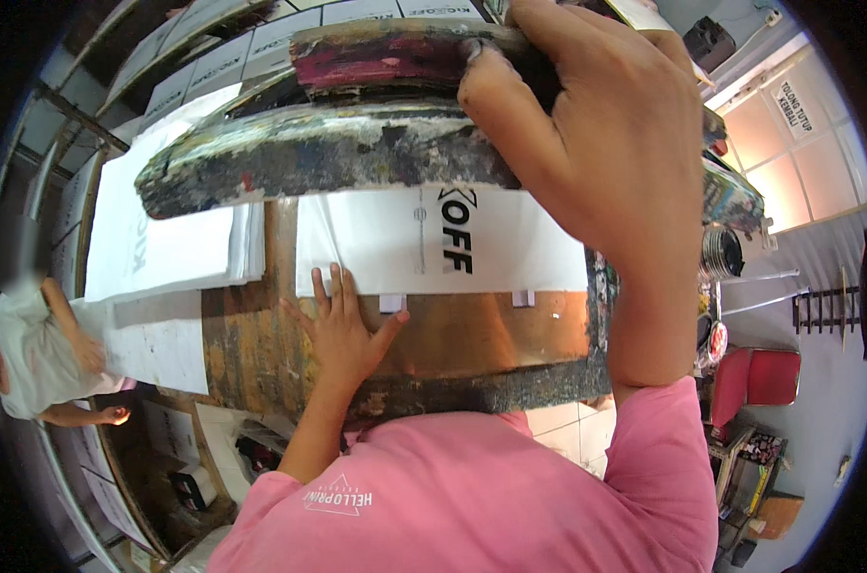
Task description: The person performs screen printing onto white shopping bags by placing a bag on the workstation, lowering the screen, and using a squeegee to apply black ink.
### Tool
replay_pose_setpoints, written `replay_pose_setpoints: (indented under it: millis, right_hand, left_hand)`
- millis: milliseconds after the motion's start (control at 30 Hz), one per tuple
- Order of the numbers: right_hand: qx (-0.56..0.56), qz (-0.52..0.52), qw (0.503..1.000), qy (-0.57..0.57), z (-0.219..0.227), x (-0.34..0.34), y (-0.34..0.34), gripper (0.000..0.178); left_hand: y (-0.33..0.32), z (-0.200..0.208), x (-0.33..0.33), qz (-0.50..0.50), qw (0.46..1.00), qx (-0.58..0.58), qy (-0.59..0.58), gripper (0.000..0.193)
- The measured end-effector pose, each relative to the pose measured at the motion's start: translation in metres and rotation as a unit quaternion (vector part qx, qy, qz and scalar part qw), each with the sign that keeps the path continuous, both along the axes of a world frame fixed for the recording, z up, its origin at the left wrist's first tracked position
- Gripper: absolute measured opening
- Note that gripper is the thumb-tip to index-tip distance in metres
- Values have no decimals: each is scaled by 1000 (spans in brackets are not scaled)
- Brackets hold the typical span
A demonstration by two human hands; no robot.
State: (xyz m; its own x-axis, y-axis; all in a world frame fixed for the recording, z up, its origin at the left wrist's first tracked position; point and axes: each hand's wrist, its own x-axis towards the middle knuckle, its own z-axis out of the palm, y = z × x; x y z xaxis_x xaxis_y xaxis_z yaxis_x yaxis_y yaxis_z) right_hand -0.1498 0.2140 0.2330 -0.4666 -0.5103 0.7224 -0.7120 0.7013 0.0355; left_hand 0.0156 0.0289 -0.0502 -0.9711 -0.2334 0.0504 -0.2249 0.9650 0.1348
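My left hand [343, 329], fingers spread, presses its fingertips on the near edge of a white sheet [357, 234] with black lettering. The sheet lies on a brown printing board [462, 334]. My raised right hand [615, 124] grips a pink-stained wooden bar, apparently a squeegee [386, 62], with the thumb across it. Just below the squeegee, a thick paint-crusted screen frame [328, 148] stands tilted up and hides the sheet's far part. My right fingertips are partly hidden. Two small white tabs [392, 303] sit at the sheet's near edge.
A stack of white sheets [166, 239] lies left of the board. More printed sheets [219, 67] rest on racks at the back. Another person [47, 344] is at the far left. Tins [722, 251] and a red chair [772, 377] stand on the right.
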Motion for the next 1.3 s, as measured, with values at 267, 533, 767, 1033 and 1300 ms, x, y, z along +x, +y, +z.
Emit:
replay_pose_setpoints:
  millis: [267,533,767,1033,1300]
  right_hand:
    - [23,9,998,-58,17,-22,7,34]
    - [14,-19,998,-57,17,-16,2,39]
    - [-7,-24,1000,-10,14,3,-7,31]
    - [7,-51,999,-4,-1,10,1,60]
    - [217,12,944,-249,-117,75,37,47]
  left_hand:
    - [1,82,-93,-6,919,234,317,40]
    - [-68,108,-42,146,840,328,407,35]
    - [-263,116,42,244,801,333,434,47]
    - [-361,124,85,257,904,-124,320,78]
    - [10,99,53,75,308,935,159,104]
